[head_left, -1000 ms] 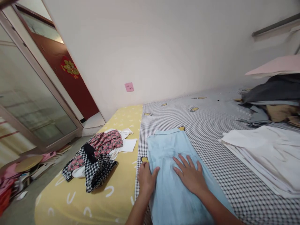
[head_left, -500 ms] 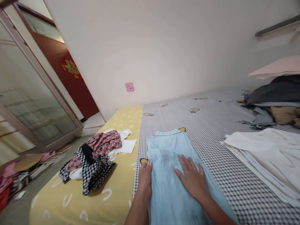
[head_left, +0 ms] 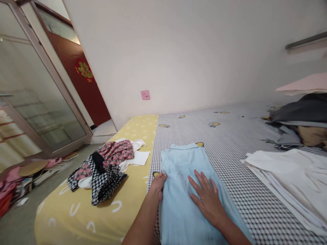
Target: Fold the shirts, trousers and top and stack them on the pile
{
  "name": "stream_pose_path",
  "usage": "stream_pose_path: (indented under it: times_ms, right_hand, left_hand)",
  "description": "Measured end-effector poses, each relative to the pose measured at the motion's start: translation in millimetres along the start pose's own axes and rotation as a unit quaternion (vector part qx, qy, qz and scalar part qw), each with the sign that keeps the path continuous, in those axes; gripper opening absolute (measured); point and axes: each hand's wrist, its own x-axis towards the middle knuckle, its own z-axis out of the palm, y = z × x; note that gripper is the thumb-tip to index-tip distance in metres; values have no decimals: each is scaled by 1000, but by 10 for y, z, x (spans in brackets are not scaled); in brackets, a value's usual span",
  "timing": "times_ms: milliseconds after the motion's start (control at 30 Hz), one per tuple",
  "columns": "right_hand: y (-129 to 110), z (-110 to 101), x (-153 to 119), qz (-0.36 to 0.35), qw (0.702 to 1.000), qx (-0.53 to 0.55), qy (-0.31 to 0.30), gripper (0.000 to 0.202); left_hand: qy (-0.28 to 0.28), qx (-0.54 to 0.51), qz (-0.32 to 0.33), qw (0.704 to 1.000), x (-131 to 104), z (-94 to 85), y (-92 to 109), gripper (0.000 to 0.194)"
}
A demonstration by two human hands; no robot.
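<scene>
Head view: right hand (head_left: 207,200) open and palm down on the blue garment (head_left: 178,161), fingers spread apart, thumb angled out to the left, nothing gripped. Set just right of the garment's middle, fingertips pointing toward the narrow band at the far end. Left hand (head_left: 156,187) at the garment's left edge, far less open: fingers partly curled, thumb close beside them, tips touching the border of the cloth. Pinching it or merely resting against it (underside of the fingers out of sight): cannot tell.

Between the two hands, a strip of blue garment, softly creased. Long and flat on the checked sheet (head_left: 184,131), running from the bottom of the view away toward the wall (head_left: 178,51), left side near the border of the yellow sheet (head_left: 102,217).

On the yellow sheet, well apart from the left hand, a heap (head_left: 109,170) of rumpled clothes, pink-patterned and black-and-white checked, with white pieces (head_left: 141,158) poking out. To the right of the right hand, also apart, a white pile (head_left: 293,180) in flat layers. Beyond that, a dark pile (head_left: 298,112) in grey and brown. On the wall, a small pink note (head_left: 145,95), marks too small to read.
</scene>
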Motion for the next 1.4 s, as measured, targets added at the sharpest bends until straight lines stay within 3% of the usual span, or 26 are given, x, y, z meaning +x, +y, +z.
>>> stream_pose_path:
  times_ms: [167,333,467,533,700,833,1000,1133,1233,1300,1400]
  right_hand:
    - [-47,-22,60,38,997,4,-73,47]
    - [-70,-59,86,61,995,1,-81,51]
    - [-79,-63,92,69,995,7,-78,52]
    - [-81,-63,93,70,995,6,-74,52]
    - [-82,-64,96,67,995,-2,-74,54]
    - [-63,-25,95,70,995,-5,-69,55]
    - [-45,10,101,73,995,-8,-70,54]
    - [-61,-17,108,80,994,-7,-74,54]
    - [-63,-27,104,76,995,-6,-66,54]
    - [-57,-18,99,72,995,-8,-65,54]
    - [-43,6,92,67,995,-19,-65,54]
  left_hand:
    - [12,44,-37,998,90,-62,72,9]
    - [42,53,-41,997,74,-192,148,25]
    - [26,55,-41,997,-34,-257,243,39]
    - [15,64,-29,997,-70,-227,272,45]
    - [0,81,59,995,-36,-32,209,37]
    - [29,111,75,991,83,15,150,25]
    - [59,197,95,974,175,-93,438,20]
    - [10,239,143,960,-4,-75,666,29]
    - [-76,276,155,945,-262,19,513,44]
    - [-122,311,167,928,-434,93,269,50]
    - [-137,391,225,882,-617,193,-128,53]
